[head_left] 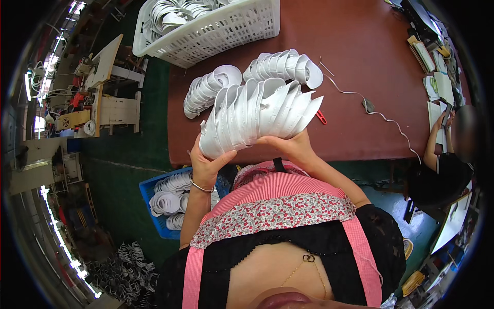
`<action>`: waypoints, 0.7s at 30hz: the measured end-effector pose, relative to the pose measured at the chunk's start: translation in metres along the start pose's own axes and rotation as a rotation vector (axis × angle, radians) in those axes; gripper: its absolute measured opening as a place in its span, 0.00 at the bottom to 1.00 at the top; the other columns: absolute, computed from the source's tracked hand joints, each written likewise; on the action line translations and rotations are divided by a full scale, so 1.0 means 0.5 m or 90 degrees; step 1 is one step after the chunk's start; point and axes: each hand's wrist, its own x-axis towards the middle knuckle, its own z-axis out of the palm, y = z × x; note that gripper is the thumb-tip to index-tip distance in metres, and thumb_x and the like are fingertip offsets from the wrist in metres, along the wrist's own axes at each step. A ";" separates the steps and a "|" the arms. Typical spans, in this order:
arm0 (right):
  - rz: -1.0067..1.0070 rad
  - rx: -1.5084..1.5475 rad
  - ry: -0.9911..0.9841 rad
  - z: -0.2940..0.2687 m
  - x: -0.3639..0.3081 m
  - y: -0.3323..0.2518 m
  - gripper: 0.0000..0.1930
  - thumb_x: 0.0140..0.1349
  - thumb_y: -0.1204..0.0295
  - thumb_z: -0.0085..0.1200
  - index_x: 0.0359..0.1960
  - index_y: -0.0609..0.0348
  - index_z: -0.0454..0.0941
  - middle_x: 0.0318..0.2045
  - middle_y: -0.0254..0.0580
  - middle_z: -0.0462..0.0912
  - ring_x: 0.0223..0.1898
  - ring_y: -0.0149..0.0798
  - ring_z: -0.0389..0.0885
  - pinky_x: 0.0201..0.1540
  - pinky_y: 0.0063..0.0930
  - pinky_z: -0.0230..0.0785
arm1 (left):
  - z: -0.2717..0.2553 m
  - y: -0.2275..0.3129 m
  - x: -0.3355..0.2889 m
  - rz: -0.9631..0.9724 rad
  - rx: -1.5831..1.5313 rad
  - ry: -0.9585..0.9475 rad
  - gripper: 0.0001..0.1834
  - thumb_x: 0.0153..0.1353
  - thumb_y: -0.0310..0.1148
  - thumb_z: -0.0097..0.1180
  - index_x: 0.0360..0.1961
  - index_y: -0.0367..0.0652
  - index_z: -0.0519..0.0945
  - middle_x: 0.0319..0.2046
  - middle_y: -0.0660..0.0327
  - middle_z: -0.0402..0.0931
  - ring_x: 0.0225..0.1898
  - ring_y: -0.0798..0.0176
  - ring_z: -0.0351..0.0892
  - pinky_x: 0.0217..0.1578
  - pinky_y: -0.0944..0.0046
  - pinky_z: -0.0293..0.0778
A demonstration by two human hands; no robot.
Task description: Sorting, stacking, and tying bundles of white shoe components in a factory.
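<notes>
Nested white stack [252,116]: grip toward both ends

Frame centre, over the brown surface [370,131]. Left hand [208,166] grasps its left end, right hand [294,149] its lower right side. Looks light, flexible; pieces could slip apart, so squeeze gently.

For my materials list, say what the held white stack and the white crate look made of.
White stack: perhaps synthetic leather, smooth, matte; thin pieces hold curves, but fabric is possible. White crate: probably moulded plastic, smooth, judging by regular slotted walls.
</notes>
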 end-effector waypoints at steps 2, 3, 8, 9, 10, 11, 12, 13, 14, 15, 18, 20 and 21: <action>0.003 -0.028 -0.005 0.006 0.002 0.009 0.28 0.51 0.80 0.69 0.55 0.65 0.72 0.46 0.41 0.82 0.46 0.31 0.81 0.49 0.27 0.75 | 0.004 -0.009 -0.008 -0.014 -0.065 0.025 0.37 0.47 0.19 0.70 0.59 0.33 0.68 0.52 0.56 0.77 0.52 0.62 0.78 0.55 0.62 0.73; -0.015 -0.033 0.001 0.009 0.003 0.011 0.27 0.51 0.80 0.68 0.54 0.65 0.73 0.46 0.41 0.82 0.45 0.31 0.81 0.48 0.27 0.75 | 0.006 -0.018 -0.011 -0.012 -0.066 0.032 0.37 0.47 0.19 0.70 0.59 0.33 0.68 0.52 0.56 0.77 0.52 0.62 0.78 0.55 0.62 0.73; 0.033 -0.014 0.016 0.017 0.011 0.036 0.26 0.51 0.81 0.68 0.54 0.66 0.73 0.45 0.40 0.82 0.44 0.31 0.82 0.46 0.25 0.76 | -0.018 -0.058 -0.005 -0.076 -0.206 0.043 0.34 0.49 0.18 0.66 0.59 0.33 0.68 0.52 0.55 0.77 0.53 0.60 0.78 0.56 0.60 0.74; 0.061 0.018 0.049 0.016 0.015 0.040 0.26 0.51 0.81 0.67 0.53 0.66 0.73 0.44 0.40 0.82 0.44 0.31 0.81 0.46 0.25 0.76 | -0.034 -0.074 0.000 -0.077 -0.211 0.052 0.34 0.49 0.18 0.66 0.59 0.33 0.68 0.52 0.55 0.77 0.53 0.60 0.78 0.56 0.60 0.74; 0.090 0.049 0.081 0.014 0.021 0.042 0.25 0.52 0.81 0.67 0.53 0.66 0.73 0.44 0.40 0.82 0.44 0.31 0.81 0.46 0.26 0.75 | -0.060 -0.096 0.006 -0.096 -0.263 0.043 0.34 0.50 0.18 0.65 0.60 0.32 0.68 0.53 0.55 0.77 0.53 0.60 0.78 0.57 0.60 0.73; 0.100 0.046 0.075 0.008 0.027 0.046 0.25 0.52 0.81 0.67 0.53 0.66 0.73 0.44 0.40 0.82 0.44 0.31 0.81 0.46 0.26 0.75 | -0.090 -0.119 0.012 -0.114 -0.313 0.035 0.34 0.50 0.18 0.63 0.61 0.32 0.67 0.53 0.55 0.76 0.54 0.59 0.77 0.58 0.60 0.72; 0.111 0.026 0.105 -0.003 0.034 0.049 0.25 0.52 0.80 0.67 0.53 0.65 0.73 0.44 0.39 0.82 0.44 0.31 0.81 0.46 0.26 0.75 | -0.119 -0.147 0.020 -0.113 -0.319 0.011 0.34 0.52 0.20 0.61 0.62 0.32 0.66 0.55 0.54 0.75 0.57 0.59 0.76 0.60 0.60 0.69; 0.123 0.004 0.135 -0.012 0.039 0.053 0.25 0.52 0.80 0.67 0.53 0.64 0.74 0.44 0.39 0.82 0.43 0.31 0.81 0.46 0.26 0.74 | -0.151 -0.179 0.030 -0.116 -0.324 0.022 0.34 0.52 0.20 0.61 0.62 0.32 0.66 0.55 0.54 0.75 0.57 0.59 0.76 0.60 0.60 0.69; 0.139 -0.011 0.152 -0.018 0.042 0.054 0.25 0.52 0.79 0.67 0.53 0.64 0.74 0.44 0.39 0.82 0.43 0.31 0.81 0.46 0.27 0.74 | -0.185 -0.212 0.040 -0.152 -0.346 0.015 0.33 0.53 0.20 0.61 0.62 0.32 0.67 0.56 0.54 0.75 0.58 0.59 0.75 0.61 0.59 0.69; 0.156 -0.026 0.169 -0.025 0.045 0.053 0.25 0.52 0.78 0.67 0.53 0.63 0.74 0.43 0.39 0.82 0.43 0.32 0.81 0.47 0.27 0.74 | -0.220 -0.246 0.051 -0.188 -0.369 0.008 0.32 0.54 0.21 0.60 0.62 0.32 0.67 0.57 0.54 0.74 0.59 0.59 0.74 0.61 0.59 0.68; 0.188 -0.059 0.191 -0.029 0.052 0.052 0.28 0.52 0.78 0.67 0.56 0.64 0.71 0.47 0.39 0.80 0.45 0.32 0.80 0.47 0.25 0.72 | -0.346 -0.383 0.076 -0.287 -0.371 0.030 0.33 0.55 0.24 0.61 0.62 0.31 0.66 0.58 0.53 0.73 0.60 0.56 0.72 0.63 0.56 0.66; 0.150 -0.068 0.227 -0.008 0.060 0.047 0.29 0.53 0.78 0.66 0.58 0.64 0.68 0.48 0.40 0.78 0.46 0.31 0.78 0.45 0.24 0.71 | -0.407 -0.457 0.082 -0.344 -0.398 0.063 0.33 0.56 0.27 0.61 0.63 0.31 0.66 0.57 0.52 0.73 0.59 0.53 0.73 0.64 0.54 0.66; 0.154 -0.079 0.224 -0.003 0.065 0.053 0.29 0.53 0.78 0.66 0.58 0.64 0.68 0.48 0.40 0.78 0.46 0.31 0.78 0.45 0.24 0.71 | -0.441 -0.479 0.085 -0.345 -0.409 0.066 0.33 0.56 0.27 0.61 0.63 0.31 0.66 0.57 0.52 0.73 0.59 0.53 0.73 0.64 0.54 0.66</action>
